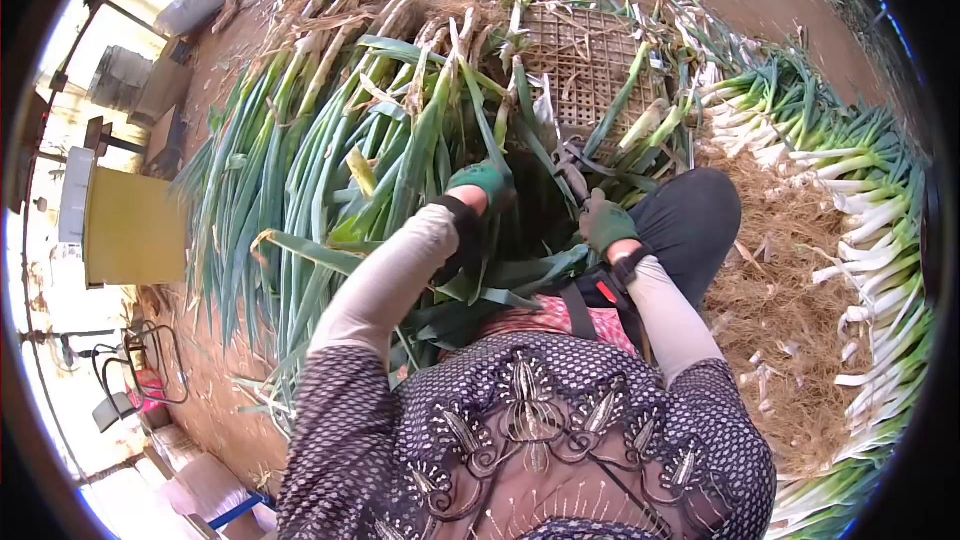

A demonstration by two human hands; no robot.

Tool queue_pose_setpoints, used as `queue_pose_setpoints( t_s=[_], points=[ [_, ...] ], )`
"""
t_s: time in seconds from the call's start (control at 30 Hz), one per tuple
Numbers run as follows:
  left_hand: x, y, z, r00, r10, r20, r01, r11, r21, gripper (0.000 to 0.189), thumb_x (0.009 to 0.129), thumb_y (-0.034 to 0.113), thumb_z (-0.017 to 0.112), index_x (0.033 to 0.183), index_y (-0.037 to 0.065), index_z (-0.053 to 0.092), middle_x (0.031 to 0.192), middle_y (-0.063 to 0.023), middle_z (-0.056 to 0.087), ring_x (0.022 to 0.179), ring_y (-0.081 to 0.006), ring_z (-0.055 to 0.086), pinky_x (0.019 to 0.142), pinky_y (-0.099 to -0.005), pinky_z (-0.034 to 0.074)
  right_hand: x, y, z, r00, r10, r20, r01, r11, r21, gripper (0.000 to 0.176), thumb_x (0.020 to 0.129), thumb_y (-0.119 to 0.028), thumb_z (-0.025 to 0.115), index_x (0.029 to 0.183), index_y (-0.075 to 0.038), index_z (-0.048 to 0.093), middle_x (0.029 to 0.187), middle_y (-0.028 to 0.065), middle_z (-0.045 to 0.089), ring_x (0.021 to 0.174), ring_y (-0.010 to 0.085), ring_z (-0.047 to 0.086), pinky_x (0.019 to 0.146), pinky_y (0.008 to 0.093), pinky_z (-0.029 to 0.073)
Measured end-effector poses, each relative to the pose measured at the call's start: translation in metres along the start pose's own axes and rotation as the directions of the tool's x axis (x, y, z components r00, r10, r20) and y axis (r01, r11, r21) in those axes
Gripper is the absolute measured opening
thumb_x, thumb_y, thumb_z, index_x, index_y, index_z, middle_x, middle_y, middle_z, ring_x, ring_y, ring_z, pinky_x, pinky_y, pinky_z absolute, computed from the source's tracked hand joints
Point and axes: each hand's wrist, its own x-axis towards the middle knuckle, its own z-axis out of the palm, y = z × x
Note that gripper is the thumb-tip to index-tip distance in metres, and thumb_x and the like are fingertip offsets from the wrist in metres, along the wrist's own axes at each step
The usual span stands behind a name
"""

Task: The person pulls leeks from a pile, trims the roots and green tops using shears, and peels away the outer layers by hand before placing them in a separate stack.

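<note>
My left hand (484, 183), in a green glove, is closed around the green leaves of a leek (432, 130) at the edge of a large pile. Its fingertips are partly hidden. In my right hand (606, 223), also gloved, is a pair of pruning shears (572, 172), its metal end pointing up and away from me. Beyond the shears lies a flat woven basket (575, 60) with a few leek stalks and leaves across it. More untrimmed leeks (270, 160), with dry, earthy roots at their far ends, spread to the left.
Trimmed leeks (870, 225) with white stems form a curved row on the right. Inside the curve lies a heap of cut roots (775, 310). My bent knee (700, 215) is beside my right hand. A yellow container (135, 230) stands at the far left on the dirt floor.
</note>
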Motion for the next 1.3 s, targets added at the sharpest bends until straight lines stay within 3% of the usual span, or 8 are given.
queue_pose_setpoints(
  t_s=[0.23,0.4,0.53,0.63,0.77,0.83,1.03,1.3],
  points=[
    [0.042,-0.019,0.044,0.957,-0.272,-0.101,0.271,0.962,-0.027,0.056,0.071,0.04,0.077,0.113,0.003,0.067,0.11,-0.0205,0.068,0.105,-0.0396,0.064,0.09,-0.0464,0.051,0.009,-0.025,-0.007,0.884,-0.358,-0.299,0.276,0.918,-0.284,0.059,0.075,-0.028,0.07,0.126,-0.007,0.048,0.144,0.0199,0.042,0.132,0.0379,0.041,0.105,0.0534,0.035],
    [0.034,-0.001,0.036,0.994,-0.107,0.019,0.108,0.994,-0.024,0.041,0.085,0.036,0.06,0.109,0.005,0.071,0.106,-0.0202,0.07,0.1,-0.0349,0.068,0.088,-0.0466,0.051,0.104,0.021,0.088,0.663,-0.372,-0.65,-0.05,0.844,-0.534,0.076,0.081,-0.038,0.064,0.142,-0.001,0.038,0.141,0.0227,0.044,0.133,0.0431,0.038,0.112,0.0571,0.023],
    [0.013,0.027,-0.013,0.988,0.149,-0.031,-0.139,0.798,-0.586,0.048,0.076,0.029,0.079,0.111,-0.001,0.066,0.094,-0.0088,0.071,0.081,-0.017,0.066,0.075,-0.0327,0.053,0.078,-0.011,0.017,0.99,0.091,-0.106,-0.109,0.977,-0.183,0.06,0.086,-0.028,0.056,0.137,0.001,0.043,0.138,0.0241,0.049,0.13,0.04,0.047,0.106,0.0571,0.034],
    [-0.014,0.058,-0.073,0.99,0.137,-0.034,-0.102,0.532,-0.841,0.046,0.078,0.027,0.079,0.111,-0.002,0.066,0.096,-0.0071,0.07,0.079,-0.0134,0.064,0.073,-0.0292,0.052,0.104,0.0,0.001,0.995,0.004,0.097,-0.019,0.988,0.156,0.052,0.082,-0.031,0.066,0.119,0.005,0.058,0.107,0.0256,0.067,0.095,0.036,0.069,0.078,0.042,0.055],
    [0.054,-0.007,-0.005,0.963,0.229,-0.142,-0.267,0.732,-0.627,0.051,0.077,0.031,0.078,0.113,-0.002,0.064,0.1,-0.0085,0.071,0.089,-0.0163,0.066,0.079,-0.0306,0.053,0.078,0.013,-0.018,0.99,-0.021,0.141,-0.082,0.724,0.685,0.058,0.079,-0.041,0.074,0.114,0.004,0.06,0.083,0.0139,0.067,0.074,0.0208,0.067,0.064,0.0349,0.054],
    [0.058,-0.013,0.035,0.977,-0.061,-0.203,-0.036,0.896,-0.443,0.052,0.078,0.031,0.077,0.115,-0.003,0.064,0.1,-0.0126,0.071,0.09,-0.0201,0.067,0.081,-0.0329,0.052,0.028,0.012,-0.039,0.987,-0.108,0.115,-0.032,0.576,0.817,0.053,0.083,-0.04,0.072,0.112,0.002,0.06,0.081,0.0104,0.065,0.068,0.0156,0.063,0.06,0.0319,0.053],
    [0.033,0.013,0.04,0.987,-0.134,-0.084,0.04,0.725,-0.688,0.06,0.077,0.035,0.074,0.119,-0.005,0.06,0.104,-0.0189,0.069,0.092,-0.0277,0.068,0.08,-0.0355,0.053,-0.097,0.01,-0.062,0.93,-0.249,0.27,-0.06,0.624,0.779,0.05,0.089,-0.04,0.064,0.118,-0.001,0.058,0.083,0.0065,0.064,0.065,0.0119,0.059,0.062,0.0294,0.05],
    [0.02,0.007,0.051,0.984,-0.148,-0.098,0.02,0.641,-0.767,0.054,0.081,0.031,0.073,0.117,-0.007,0.06,0.097,-0.0199,0.069,0.085,-0.0246,0.068,0.076,-0.0343,0.053,-0.085,-0.01,-0.062,0.943,-0.306,0.13,0.224,0.873,0.434,0.053,0.087,-0.048,0.059,0.119,-0.006,0.057,0.101,0.0231,0.067,0.098,0.0404,0.064,0.083,0.0434,0.048]
  ],
)
